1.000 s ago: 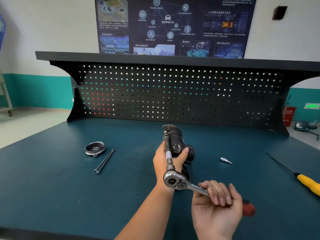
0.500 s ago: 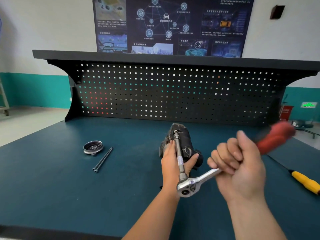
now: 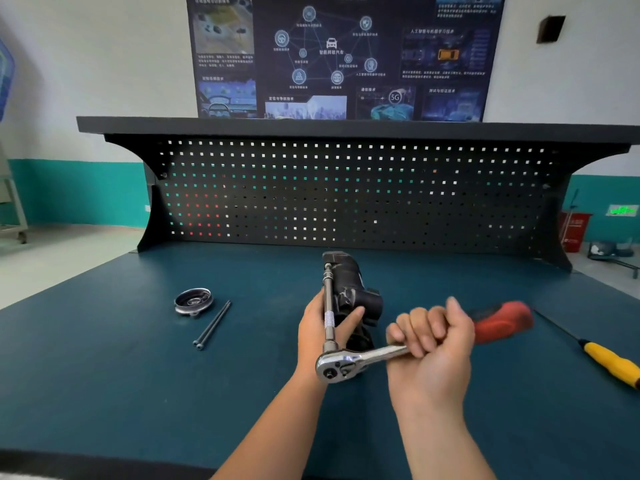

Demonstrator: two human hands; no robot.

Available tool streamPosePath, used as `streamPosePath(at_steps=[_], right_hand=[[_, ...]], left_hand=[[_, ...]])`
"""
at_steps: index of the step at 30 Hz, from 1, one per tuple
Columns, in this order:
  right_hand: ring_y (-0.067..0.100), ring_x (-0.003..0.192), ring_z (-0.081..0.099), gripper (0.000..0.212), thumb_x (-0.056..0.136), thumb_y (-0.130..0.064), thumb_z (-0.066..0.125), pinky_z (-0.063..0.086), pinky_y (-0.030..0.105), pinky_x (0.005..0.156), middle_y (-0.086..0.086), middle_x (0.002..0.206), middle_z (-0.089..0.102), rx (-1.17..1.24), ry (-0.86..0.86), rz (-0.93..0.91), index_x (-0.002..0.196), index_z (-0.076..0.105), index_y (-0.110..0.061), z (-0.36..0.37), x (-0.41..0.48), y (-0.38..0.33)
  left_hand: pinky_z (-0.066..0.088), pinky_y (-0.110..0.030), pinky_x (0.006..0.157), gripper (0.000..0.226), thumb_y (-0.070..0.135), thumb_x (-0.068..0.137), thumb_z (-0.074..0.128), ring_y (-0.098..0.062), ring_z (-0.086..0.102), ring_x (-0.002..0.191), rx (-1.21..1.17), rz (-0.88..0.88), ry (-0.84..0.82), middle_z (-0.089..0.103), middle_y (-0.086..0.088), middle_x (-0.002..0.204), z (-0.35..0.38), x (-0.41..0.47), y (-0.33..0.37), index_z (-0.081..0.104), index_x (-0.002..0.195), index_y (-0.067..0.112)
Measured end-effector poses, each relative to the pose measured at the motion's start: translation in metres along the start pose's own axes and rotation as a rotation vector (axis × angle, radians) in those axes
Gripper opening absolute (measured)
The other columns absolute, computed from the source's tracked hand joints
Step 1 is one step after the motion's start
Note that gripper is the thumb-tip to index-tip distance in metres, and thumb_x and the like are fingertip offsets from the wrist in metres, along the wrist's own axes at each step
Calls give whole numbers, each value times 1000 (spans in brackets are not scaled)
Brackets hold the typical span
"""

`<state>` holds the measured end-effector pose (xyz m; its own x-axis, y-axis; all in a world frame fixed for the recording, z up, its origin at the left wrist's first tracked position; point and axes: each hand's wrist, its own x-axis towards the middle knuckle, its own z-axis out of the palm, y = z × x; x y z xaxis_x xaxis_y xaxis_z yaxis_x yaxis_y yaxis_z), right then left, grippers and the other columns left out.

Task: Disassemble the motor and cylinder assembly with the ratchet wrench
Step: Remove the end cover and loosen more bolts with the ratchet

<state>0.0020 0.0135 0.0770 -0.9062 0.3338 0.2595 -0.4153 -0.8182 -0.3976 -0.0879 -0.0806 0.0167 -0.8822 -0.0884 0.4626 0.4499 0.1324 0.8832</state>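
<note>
Meanwhile right hand [image 3: 429,344] cranks ratchet wrench [image 3: 349,363] on motor [image 3: 353,289].

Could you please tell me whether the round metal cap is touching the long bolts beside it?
Apart. The head view shows bare blue bench between the round metal cap and the long bolts to its right.

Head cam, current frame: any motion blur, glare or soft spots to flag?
Head view: the red wrench handle and right hand are smeared by motion. The ratchet head, left hand and motor are sharp, with glare on the ratchet head. The poster text is too soft to read.
</note>
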Motion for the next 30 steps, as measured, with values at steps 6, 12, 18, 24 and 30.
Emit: streamPosePath(at_steps=[6, 12, 18, 24, 30], right_hand=[[7, 36, 25, 43, 82, -25, 46, 35, 17, 38, -10, 39, 24, 79, 88, -11, 40, 36, -24, -15, -7, 11], [8, 36, 25, 36, 73, -28, 51, 33, 15, 39, -9, 40, 23, 133, 198, 36, 41, 35, -23, -20, -5, 10], [8, 32, 28, 52, 91, -29, 42, 36, 17, 45, -8, 40, 26, 341, 432, 118, 40, 37, -20, -39, -10, 19], [9, 29, 26, 58, 93, -28, 37, 34, 19, 49, -7, 37, 25, 358, 506, 131, 35, 37, -19, -43, -13, 29], [8, 34, 22, 48, 90, -23, 45, 25, 14, 35, -9, 40, 21, 62, 269, 58, 42, 36, -23, -13, 1, 10]], left_hand=[[50, -20, 65, 17, 7, 81, 60, -15, 62, 80, -354, -250, 235, 64, 0, 88, -33, -37, -12, 68, 85, 22], [43, -19, 46, 34, 50, 66, 69, -12, 56, 50, -422, -536, -199, 64, -4, 62, -45, -41, 15, 64, 62, 16], [52, -22, 51, 30, 31, 60, 71, -16, 62, 55, -688, -658, -176, 65, -7, 67, -38, -38, 24, 64, 76, 7], [49, -18, 43, 16, 22, 67, 66, -10, 59, 44, -943, -758, -88, 60, -2, 57, -33, -47, 29, 64, 66, 7], [51, -19, 45, 18, 22, 67, 67, -11, 63, 49, -924, -753, -103, 65, -4, 61, -33, -49, 29, 72, 59, 7]])
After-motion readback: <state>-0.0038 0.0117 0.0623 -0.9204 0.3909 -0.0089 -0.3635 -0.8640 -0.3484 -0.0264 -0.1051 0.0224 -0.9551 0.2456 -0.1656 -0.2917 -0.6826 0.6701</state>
